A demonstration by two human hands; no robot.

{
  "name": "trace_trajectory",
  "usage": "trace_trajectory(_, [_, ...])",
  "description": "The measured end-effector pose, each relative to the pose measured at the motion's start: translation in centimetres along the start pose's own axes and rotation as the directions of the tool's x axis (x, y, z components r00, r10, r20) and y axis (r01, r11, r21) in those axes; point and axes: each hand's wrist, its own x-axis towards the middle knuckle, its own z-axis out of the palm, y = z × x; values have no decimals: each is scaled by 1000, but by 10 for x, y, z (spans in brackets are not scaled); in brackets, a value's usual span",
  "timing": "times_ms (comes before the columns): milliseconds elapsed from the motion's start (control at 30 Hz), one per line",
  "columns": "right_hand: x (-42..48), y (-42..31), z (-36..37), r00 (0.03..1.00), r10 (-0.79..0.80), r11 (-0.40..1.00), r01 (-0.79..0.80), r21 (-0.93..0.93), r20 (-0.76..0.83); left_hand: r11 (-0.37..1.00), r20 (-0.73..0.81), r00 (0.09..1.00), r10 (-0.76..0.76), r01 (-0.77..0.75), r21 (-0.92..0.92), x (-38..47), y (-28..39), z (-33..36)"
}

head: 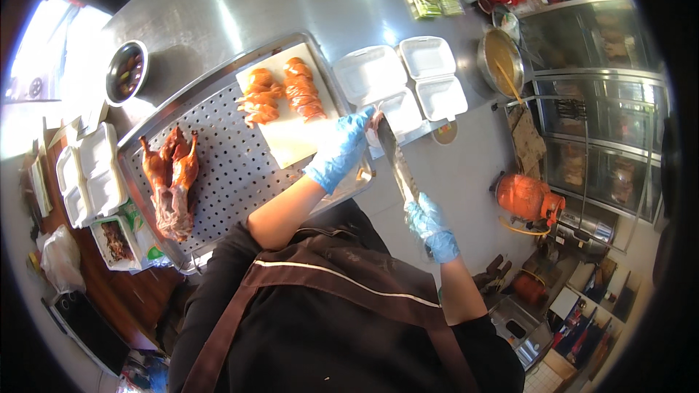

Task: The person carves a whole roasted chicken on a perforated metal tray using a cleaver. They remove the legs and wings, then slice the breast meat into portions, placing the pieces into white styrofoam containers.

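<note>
My right hand [428, 224] wears a blue glove and grips the handle of a large knife [398, 161], which points away from me. My left hand [341, 144], gloved in blue too, pinches a small piece of meat [374, 126] against the blade's far end. Both hands are at the tray's right side, just in front of the white foam boxes [371, 71]. On a cream cutting board [292, 150] lie two rows of sliced roast poultry [303, 90]. A partly cut roast bird [172, 185] rests at the left of the perforated metal tray [235, 174].
A bowl of dark pieces [128, 73] stands beyond the tray. More foam boxes [93, 169] and a box with dark food [116, 243] sit left. Packed green vegetables [434, 1] and a pot of brown liquid [499, 60] are farther right. An orange gas cylinder [527, 196] stands on the floor.
</note>
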Motion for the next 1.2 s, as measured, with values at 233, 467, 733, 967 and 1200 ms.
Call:
trace_trajectory(233, [-15, 4, -47, 909, -28, 997, -7, -82, -416, 759, 171, 876, -451, 477, -443, 33, 14, 73])
trace_trajectory(467, [-10, -9, -65, 875, -29, 975, 131, 179, -483, 852, 347, 787, -510, 517, 80, 69, 84, 71])
trace_trajectory(733, [41, -82, 30, 945, -327, 915, 318, 249, -5, 722, -163, 706, -689, 650, -236, -184, 44, -140])
trace_trajectory(967, [24, -183, 216, 501, -656, 432, 863, -263, 565, 605, -639, 76, -765, 423, -674, -350, 38, -208])
trace_trajectory(1200, [-41, -225, 372, 608, -505, 514, 782, -353, 613, 307, -294, 229, -928, 21, -952, -296, 12, -235])
